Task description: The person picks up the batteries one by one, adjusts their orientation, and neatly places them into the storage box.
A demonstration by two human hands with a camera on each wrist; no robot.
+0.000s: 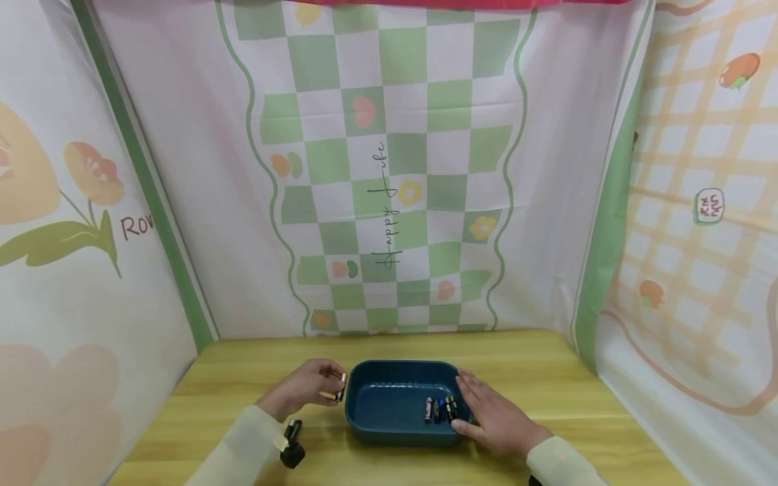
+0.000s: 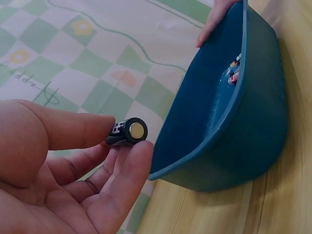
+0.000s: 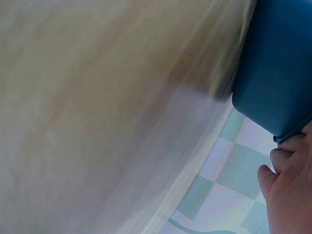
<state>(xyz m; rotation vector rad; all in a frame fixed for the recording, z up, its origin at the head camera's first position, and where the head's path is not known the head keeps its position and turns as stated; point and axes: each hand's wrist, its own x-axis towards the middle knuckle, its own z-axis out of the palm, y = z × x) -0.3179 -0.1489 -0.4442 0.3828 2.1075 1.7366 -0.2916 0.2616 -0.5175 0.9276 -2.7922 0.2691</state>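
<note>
My left hand (image 1: 313, 388) pinches a black battery (image 2: 127, 131) between thumb and fingers, just left of a dark blue rectangular basin (image 1: 389, 437). One flat gold-coloured end of the battery faces the left wrist view. At the basin's right end, my right hand (image 1: 495, 415) holds the rim, its fingers toward the back corner and its thumb near the front. Inside the basin, close to that hand, several small batteries (image 1: 436, 410) lie side by side. From the right wrist, only part of the hand and the basin's outer wall (image 3: 275, 73) show.
The basin stands on a wood-grain table (image 1: 535, 364). Printed cloth (image 1: 404, 169) hangs behind it and at both sides. A black device (image 1: 292, 453) sits beside the left sleeve.
</note>
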